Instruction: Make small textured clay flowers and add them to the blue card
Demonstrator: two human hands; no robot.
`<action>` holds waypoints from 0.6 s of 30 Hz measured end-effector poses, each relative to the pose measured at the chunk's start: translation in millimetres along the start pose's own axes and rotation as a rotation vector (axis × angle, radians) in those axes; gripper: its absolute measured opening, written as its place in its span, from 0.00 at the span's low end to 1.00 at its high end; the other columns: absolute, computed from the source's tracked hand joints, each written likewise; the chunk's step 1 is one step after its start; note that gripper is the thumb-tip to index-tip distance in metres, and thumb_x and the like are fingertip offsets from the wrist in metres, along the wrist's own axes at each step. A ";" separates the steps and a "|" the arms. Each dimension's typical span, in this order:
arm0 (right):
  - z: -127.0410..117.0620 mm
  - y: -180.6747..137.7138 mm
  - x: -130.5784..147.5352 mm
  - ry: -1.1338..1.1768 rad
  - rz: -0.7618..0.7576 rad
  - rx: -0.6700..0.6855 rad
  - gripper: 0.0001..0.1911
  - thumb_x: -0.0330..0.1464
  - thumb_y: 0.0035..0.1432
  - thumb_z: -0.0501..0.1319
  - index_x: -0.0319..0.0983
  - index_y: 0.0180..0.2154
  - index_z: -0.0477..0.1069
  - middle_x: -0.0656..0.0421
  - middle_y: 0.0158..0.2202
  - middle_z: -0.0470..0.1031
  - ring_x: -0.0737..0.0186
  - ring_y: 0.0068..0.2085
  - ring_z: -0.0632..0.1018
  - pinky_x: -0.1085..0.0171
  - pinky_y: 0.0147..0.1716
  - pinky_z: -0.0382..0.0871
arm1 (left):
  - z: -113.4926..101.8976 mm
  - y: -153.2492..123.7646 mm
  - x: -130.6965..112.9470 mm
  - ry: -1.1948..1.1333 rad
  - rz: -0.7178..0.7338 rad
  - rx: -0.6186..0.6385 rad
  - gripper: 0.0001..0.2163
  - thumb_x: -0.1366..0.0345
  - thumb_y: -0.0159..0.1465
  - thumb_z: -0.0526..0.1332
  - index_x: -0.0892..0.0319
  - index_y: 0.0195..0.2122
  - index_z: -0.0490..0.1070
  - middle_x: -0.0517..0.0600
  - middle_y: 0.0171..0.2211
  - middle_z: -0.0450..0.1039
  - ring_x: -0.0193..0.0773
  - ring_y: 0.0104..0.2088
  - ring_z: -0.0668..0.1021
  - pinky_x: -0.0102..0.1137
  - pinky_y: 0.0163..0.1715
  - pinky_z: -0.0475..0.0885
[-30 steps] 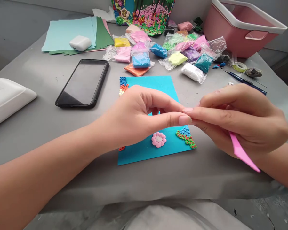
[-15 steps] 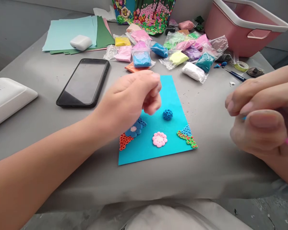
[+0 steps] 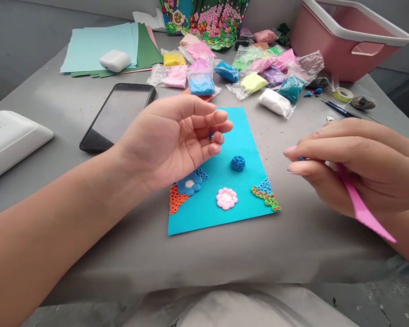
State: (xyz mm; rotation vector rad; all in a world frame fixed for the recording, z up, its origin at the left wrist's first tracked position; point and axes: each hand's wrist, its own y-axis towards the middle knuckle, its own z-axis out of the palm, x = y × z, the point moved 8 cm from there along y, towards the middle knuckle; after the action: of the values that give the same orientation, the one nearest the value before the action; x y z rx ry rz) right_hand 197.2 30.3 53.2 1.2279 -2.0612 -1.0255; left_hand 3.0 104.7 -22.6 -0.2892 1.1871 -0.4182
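My left hand [image 3: 177, 141] is over the left side of a turquoise card [image 3: 204, 218], palm turned up and fingers loosely curled apart. A speck of blue shows between its fingers; I cannot tell whether it is clay. My right hand [image 3: 354, 168], right of the card, pinches a small bit of blue clay [image 3: 302, 158] between thumb and forefinger. The same hand holds a pink clay tool [image 3: 364, 209] slanting below the palm. On the card lie a pink clay flower [image 3: 226, 198], a dark blue dotted clay dome [image 3: 238, 163] and a blue clay flower [image 3: 190, 184].
Several bags of coloured clay [image 3: 200, 84] spread behind the card. A phone [image 3: 117, 113] and a white device [image 3: 13, 141] lie left. Paper sheets [image 3: 92, 43] bear a white earbud case [image 3: 115, 61]. A pink bin [image 3: 323, 45] and a dark pen-like tool [image 3: 339, 108] are at right.
My left hand has turned from a curled, palm-down pose to palm up with fingers loosened. My right hand has moved left and lower, bringing the pink tool more into view.
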 end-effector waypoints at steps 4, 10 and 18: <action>-0.9 1.5 -1.1 -0.012 0.006 0.012 0.10 0.25 0.68 0.71 0.43 0.48 0.83 0.59 0.37 0.86 0.64 0.31 0.84 0.65 0.29 0.80 | -2.5 0.6 -10.1 0.354 0.143 0.022 0.07 0.67 0.66 0.66 0.59 0.30 0.74 0.47 0.27 0.65 0.30 0.26 0.66 0.28 0.24 0.62; -0.1 3.4 -4.2 0.014 0.023 0.069 0.06 0.29 0.65 0.75 0.41 0.43 0.82 0.59 0.35 0.83 0.68 0.29 0.79 0.66 0.28 0.77 | 15.7 -2.4 -11.0 1.371 0.488 0.351 0.25 0.59 0.63 0.73 0.52 0.62 0.81 0.49 0.39 0.72 0.37 0.35 0.71 0.34 0.36 0.66; 7.3 2.2 -6.6 0.059 0.050 0.112 0.06 0.30 0.67 0.74 0.42 0.43 0.79 0.60 0.34 0.81 0.67 0.30 0.78 0.64 0.29 0.77 | 24.1 -5.0 -3.9 1.499 0.712 0.418 0.12 0.64 0.69 0.69 0.51 0.52 0.87 0.47 0.33 0.70 0.36 0.33 0.70 0.32 0.36 0.63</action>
State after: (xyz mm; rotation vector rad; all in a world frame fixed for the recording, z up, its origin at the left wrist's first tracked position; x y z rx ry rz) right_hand 193.6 39.4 50.4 1.2400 -2.1170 -0.8511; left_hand 23.6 102.0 -8.7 0.9873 2.4509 -0.1857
